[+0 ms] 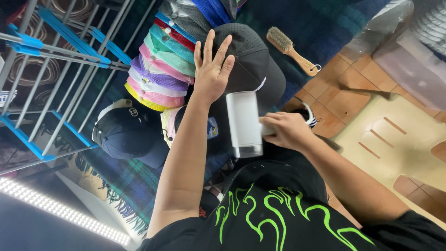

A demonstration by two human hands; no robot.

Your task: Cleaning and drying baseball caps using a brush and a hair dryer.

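- The cap (251, 60) under the left hand (211, 69) is black.
- The handheld device (244, 123) in the right hand (285, 130) is white.
- The stacked caps (160, 69) run yellow, pink, white, purple, mint, teal, red and blue.
- The cap beside them (125, 132) is navy.
- The blanket (320, 23) is blue-green plaid.
- The brush (291, 50) is pale wood.
- The shirt (278, 214) is black with neon-green flames.
- The rack (55, 60) has grey bars and blue joints.

Left hand (211, 69) lies on the cap (253, 65); stacked caps (160, 69) left of it; brush (291, 50) right; handheld device (244, 123) below.
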